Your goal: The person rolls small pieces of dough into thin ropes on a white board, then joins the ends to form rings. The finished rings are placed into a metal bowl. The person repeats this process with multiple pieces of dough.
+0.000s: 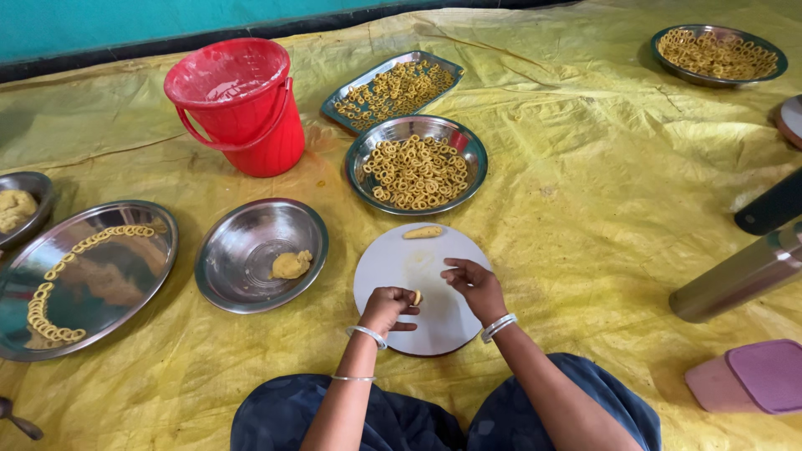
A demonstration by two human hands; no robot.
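packages: none | labels: none | signs: none | screens: none

Your left hand (386, 307) pinches a small yellow dough piece (415, 297) at its fingertips, just above the round white board (393, 271). Your right hand (474, 285) hovers close beside it with fingers curled and nothing in them. A short dough roll (423, 233) lies flat near the board's far edge.
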